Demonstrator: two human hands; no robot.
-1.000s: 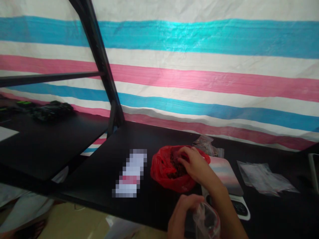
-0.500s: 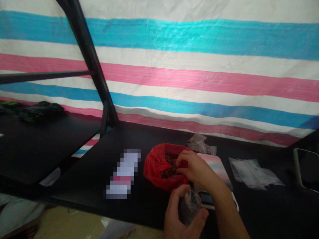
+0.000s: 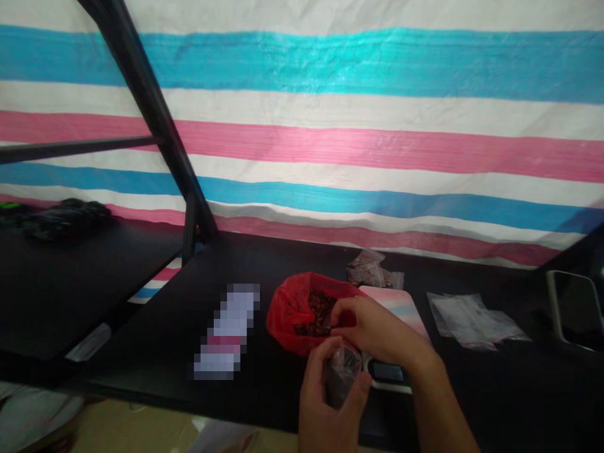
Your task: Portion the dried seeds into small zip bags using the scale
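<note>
A red plastic bag (image 3: 287, 308) stands open on the black table, holding small brown dried pieces (image 3: 321, 305). My right hand (image 3: 372, 324) reaches over its right side, thumb and fingers pinched together among the pieces at the fingertips. Just in front of the red bag, my left hand (image 3: 325, 396) grips a small clear plastic bag (image 3: 343, 371) between thumb and fingers, its mouth spread upward. Partly under my right forearm lies a digital scale (image 3: 389, 371) with a pale pink and blue plate.
Filled zip bags (image 3: 368, 269) lie behind the scale. Flat clear zip bags (image 3: 476, 318) and a phone (image 3: 573, 308) are on the right. A blurred-out slip (image 3: 226, 333) lies left of the red bag. A black metal frame (image 3: 155, 119) stands before a striped tarp (image 3: 330, 148).
My left hand and the clear bag have come closer to the red bag and my right hand. My right fingers have drawn in tighter at the pieces. The view has shifted slightly.
</note>
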